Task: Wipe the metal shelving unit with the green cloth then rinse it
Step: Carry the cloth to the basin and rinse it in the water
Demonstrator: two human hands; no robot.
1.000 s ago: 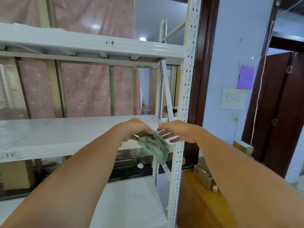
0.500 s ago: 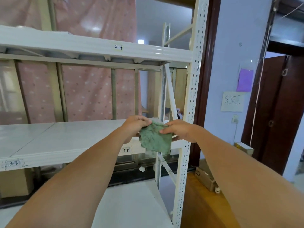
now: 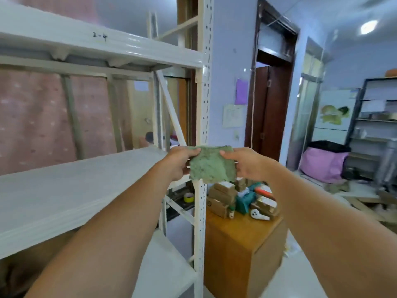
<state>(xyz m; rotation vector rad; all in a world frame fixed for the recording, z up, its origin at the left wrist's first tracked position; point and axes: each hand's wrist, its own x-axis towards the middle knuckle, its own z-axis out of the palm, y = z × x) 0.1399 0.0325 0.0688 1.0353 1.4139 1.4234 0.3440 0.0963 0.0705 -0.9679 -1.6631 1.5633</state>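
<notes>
A green cloth [image 3: 211,164] hangs flat in the air, stretched between both hands in front of the shelving unit's right front post. My left hand [image 3: 179,163] pinches its upper left corner. My right hand [image 3: 245,163] pinches its upper right corner. The white metal shelving unit [image 3: 64,186] fills the left side, with a middle shelf at arm height, an upper shelf [image 3: 107,46] marked "2-4" and a lower shelf [image 3: 163,267]. The perforated post [image 3: 203,93] rises just behind the cloth.
A wooden cabinet [image 3: 240,244] stands right of the post, piled with cardboard boxes [image 3: 223,196] and small items. A dark doorway [image 3: 270,108] opens behind it. Farther right lie a pink bag [image 3: 322,166], a dark rack [image 3: 378,117] and floor clutter.
The cloth was bunched in my left hand; now both hands hold it spread flat. My view has swung right, away from the shelf and toward the doorway and room.
</notes>
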